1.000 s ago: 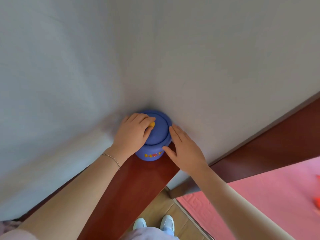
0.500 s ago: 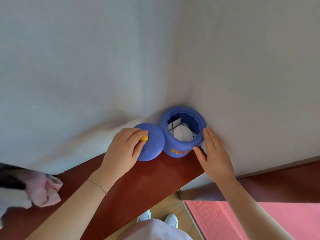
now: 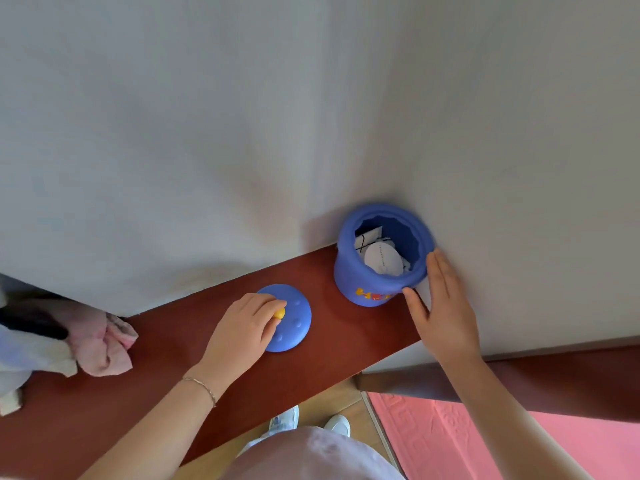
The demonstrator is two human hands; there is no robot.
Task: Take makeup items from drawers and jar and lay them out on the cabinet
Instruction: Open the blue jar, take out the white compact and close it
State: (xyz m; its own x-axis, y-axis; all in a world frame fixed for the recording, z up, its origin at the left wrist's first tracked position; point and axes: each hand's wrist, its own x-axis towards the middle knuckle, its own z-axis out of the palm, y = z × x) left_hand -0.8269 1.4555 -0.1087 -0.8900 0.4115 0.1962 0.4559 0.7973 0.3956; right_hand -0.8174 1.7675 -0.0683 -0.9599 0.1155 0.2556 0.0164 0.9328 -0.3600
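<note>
At the far left edge of the dark red cabinet top (image 3: 166, 368), a bundle of pink and white cloth (image 3: 86, 344) lies heaped against the white wall (image 3: 242, 133), with something black partly tucked into it.

Right of the cloth, the left hand (image 3: 242, 332) reaches in from the near side, a thin bracelet (image 3: 202, 386) around its wrist. Its fingers are curled close together and pinch the small yellow knob (image 3: 279, 313) of the blue lid (image 3: 292, 318). The lid rests flat on the cabinet top, dome side up, apart from the jar and to its left.

Farther right, the blue jar (image 3: 370, 285) stands upright on the cabinet's right end, its back touching the wall. Its mouth is open, with a wavy inner rim. Inside it lie white items (image 3: 382, 259): a rounded white piece with faint print and a flatter white packet behind it. What they are exactly cannot be told. Yellow and red lettering runs along the jar's near lower side.

The right hand (image 3: 446, 310) rests against the jar's right side, the fingers straight and held together along the rim, the thumb spread toward the jar's near wall, steadying rather than gripping.

Below the cabinet's near edge show a wooden floor (image 3: 332, 403), the toes of pale shoes (image 3: 311, 420), and at the right a pink mat (image 3: 485, 441).
</note>
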